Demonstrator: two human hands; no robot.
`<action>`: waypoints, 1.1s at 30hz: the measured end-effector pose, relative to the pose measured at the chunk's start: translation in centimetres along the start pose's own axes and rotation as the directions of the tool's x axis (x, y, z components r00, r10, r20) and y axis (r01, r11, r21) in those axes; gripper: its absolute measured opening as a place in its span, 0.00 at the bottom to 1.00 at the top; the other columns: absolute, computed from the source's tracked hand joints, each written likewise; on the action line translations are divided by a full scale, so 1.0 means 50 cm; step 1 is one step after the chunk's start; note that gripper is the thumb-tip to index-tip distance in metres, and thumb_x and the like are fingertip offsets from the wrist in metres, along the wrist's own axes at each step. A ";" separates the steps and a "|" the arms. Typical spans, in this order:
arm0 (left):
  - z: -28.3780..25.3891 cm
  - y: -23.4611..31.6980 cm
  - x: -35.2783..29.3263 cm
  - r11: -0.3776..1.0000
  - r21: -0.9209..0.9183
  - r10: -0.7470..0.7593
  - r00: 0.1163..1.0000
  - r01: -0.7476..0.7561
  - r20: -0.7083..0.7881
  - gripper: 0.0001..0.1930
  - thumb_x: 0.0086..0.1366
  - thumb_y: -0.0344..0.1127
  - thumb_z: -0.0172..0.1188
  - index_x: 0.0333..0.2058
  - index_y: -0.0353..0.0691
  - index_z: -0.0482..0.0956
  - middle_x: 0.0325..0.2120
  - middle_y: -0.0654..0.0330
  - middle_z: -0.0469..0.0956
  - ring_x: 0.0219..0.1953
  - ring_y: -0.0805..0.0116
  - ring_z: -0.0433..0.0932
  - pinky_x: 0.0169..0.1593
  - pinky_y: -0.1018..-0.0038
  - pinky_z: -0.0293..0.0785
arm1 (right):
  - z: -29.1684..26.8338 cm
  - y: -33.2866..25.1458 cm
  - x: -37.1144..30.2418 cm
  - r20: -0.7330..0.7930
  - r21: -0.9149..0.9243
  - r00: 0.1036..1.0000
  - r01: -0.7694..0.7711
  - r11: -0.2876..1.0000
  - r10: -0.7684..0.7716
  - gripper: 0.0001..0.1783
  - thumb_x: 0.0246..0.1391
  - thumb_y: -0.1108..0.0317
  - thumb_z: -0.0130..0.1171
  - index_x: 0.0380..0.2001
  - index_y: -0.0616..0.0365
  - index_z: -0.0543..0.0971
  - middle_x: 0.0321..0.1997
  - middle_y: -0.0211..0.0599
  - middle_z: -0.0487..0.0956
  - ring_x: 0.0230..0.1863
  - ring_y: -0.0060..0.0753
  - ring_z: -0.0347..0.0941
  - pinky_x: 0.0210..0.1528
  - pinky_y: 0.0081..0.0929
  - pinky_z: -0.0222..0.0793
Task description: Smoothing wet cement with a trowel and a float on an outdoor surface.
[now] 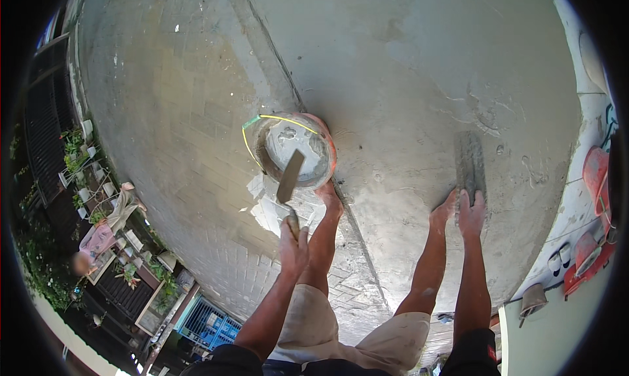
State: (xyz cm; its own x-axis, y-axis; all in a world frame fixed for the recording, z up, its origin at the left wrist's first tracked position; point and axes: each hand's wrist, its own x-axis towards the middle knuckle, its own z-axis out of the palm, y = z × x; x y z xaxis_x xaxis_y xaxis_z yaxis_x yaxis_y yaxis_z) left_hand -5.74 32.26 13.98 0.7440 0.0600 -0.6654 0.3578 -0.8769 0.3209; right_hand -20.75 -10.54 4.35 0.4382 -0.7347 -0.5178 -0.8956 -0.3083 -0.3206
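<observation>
My left hand (294, 246) grips the handle of a pointed trowel (290, 177), its blade held out over the near side of a bucket (332, 154). Grey-white wet cement (295, 146) fills part of the bucket, and a yellow wire handle with a green grip lies along its far rim. To the right, my right hand (471, 213) is closed round a long rectangular plastering float (469, 159). The float lies against the smooth wet cement floor (419, 114), beside my bare right foot. Its handle is hidden under my fingers.
A raised seam (275, 51) divides the smooth cement from the brick-patterned paving (183, 114) on the left. Potted plants (85, 159) and a person in pink (98, 241) are at far left. Red containers (596, 173) and a pair of slippers (559, 258) stand at far right.
</observation>
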 end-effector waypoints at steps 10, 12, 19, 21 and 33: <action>-0.001 -0.079 0.424 0.936 0.313 0.147 0.987 -0.160 0.065 0.27 0.67 0.35 0.58 0.61 0.37 0.61 0.41 0.35 0.76 0.38 0.39 0.81 0.37 0.50 0.77 | 0.165 -0.297 -0.312 0.375 0.293 0.881 -0.408 0.865 0.289 0.23 0.60 0.50 0.61 0.40 0.62 0.74 0.24 0.31 0.73 0.16 0.21 0.68 0.14 0.23 0.62; 0.035 -0.052 0.483 0.889 -0.284 -0.139 0.803 0.359 0.580 0.18 0.66 0.34 0.62 0.51 0.38 0.68 0.26 0.54 0.75 0.23 0.63 0.76 0.21 0.67 0.70 | 0.199 -0.283 -0.359 0.399 0.363 0.883 -0.399 0.842 0.246 0.23 0.60 0.50 0.61 0.41 0.62 0.74 0.25 0.31 0.73 0.16 0.21 0.68 0.15 0.22 0.64; 0.077 -0.136 0.464 0.180 -0.516 0.110 0.504 0.837 0.857 0.07 0.71 0.34 0.59 0.34 0.45 0.69 0.20 0.72 0.64 0.17 0.85 0.62 0.16 0.86 0.56 | 0.286 -0.355 -0.461 0.508 0.329 0.844 -0.377 0.866 0.174 0.18 0.62 0.53 0.61 0.34 0.58 0.74 0.25 0.29 0.74 0.16 0.19 0.69 0.16 0.21 0.67; 0.086 -0.152 0.450 0.054 -0.481 0.157 0.468 0.875 0.870 0.07 0.72 0.36 0.58 0.35 0.46 0.70 0.21 0.73 0.62 0.18 0.87 0.62 0.16 0.88 0.55 | 0.290 -0.340 -0.458 0.543 0.287 0.817 -0.396 0.872 0.192 0.18 0.61 0.53 0.61 0.35 0.59 0.74 0.25 0.29 0.74 0.17 0.20 0.69 0.17 0.21 0.68; 0.176 -0.133 0.350 -0.446 -0.510 0.390 0.673 0.735 0.628 0.10 0.74 0.39 0.56 0.50 0.48 0.74 0.23 0.70 0.63 0.18 0.84 0.63 0.17 0.86 0.58 | 0.206 -0.217 -0.420 0.531 0.110 0.778 -0.455 0.883 0.335 0.21 0.61 0.53 0.61 0.40 0.63 0.74 0.26 0.31 0.75 0.17 0.20 0.71 0.18 0.21 0.71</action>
State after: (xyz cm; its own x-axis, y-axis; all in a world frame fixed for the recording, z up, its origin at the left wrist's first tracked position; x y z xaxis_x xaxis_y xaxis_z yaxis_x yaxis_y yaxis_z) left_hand -0.07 34.94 -5.75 0.2857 -0.6017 -0.7459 0.6755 0.6785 -0.2886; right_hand -19.47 14.45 10.55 0.0810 -0.3547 -0.9315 -0.9825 0.1286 -0.1345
